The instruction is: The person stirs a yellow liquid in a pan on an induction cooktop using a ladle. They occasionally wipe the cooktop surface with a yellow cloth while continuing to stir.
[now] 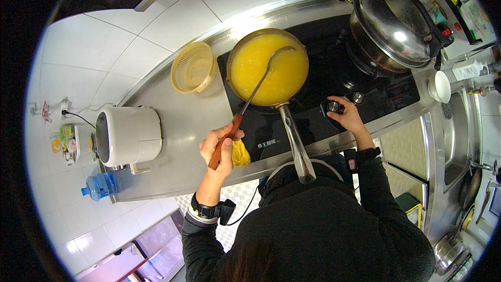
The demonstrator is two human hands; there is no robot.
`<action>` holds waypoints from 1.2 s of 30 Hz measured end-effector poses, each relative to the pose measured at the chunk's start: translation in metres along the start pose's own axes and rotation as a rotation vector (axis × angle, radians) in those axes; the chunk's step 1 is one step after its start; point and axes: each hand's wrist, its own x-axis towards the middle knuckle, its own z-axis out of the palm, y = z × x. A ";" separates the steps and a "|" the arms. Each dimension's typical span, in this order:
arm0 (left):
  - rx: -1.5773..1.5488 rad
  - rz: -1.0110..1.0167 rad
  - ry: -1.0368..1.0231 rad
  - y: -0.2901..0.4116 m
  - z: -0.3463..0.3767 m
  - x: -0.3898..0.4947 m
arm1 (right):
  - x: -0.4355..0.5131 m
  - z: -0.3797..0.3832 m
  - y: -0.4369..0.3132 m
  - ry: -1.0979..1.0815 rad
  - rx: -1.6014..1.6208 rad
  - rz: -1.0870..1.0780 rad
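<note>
My left hand (210,143) grips the brown wooden handle of a metal ladle (255,89). The ladle's head rests in yellow liquid (250,62), partly under its surface. That liquid fills much of a frying pan (289,123), which sits on the left burner with its long metal handle pointing toward me. With thumb and fingers, my right hand (349,116) holds a round control knob (333,106) near the front of the black gas cooktop (270,125). Another knob (357,98) is just beside those fingers. Below my left hand lies a crumpled yellow cloth (240,154).
A large lidded steel pot (391,27) stands on the right burner. Left of the pan is a cream plastic basket (194,67). Farther left are a white rice cooker (133,135) and a blue water bottle (101,186). A white bowl (440,87) sits by the sink (458,137).
</note>
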 end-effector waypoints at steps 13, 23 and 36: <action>-0.541 -0.600 0.346 0.008 -0.016 -0.005 | 0.000 0.000 0.002 0.011 -0.020 -0.012; -0.623 -0.612 0.424 0.003 -0.032 -0.005 | 0.000 0.000 0.006 0.003 -0.012 -0.004; -0.627 -0.513 0.486 0.006 -0.045 0.005 | -0.001 0.001 0.002 0.021 -0.042 -0.019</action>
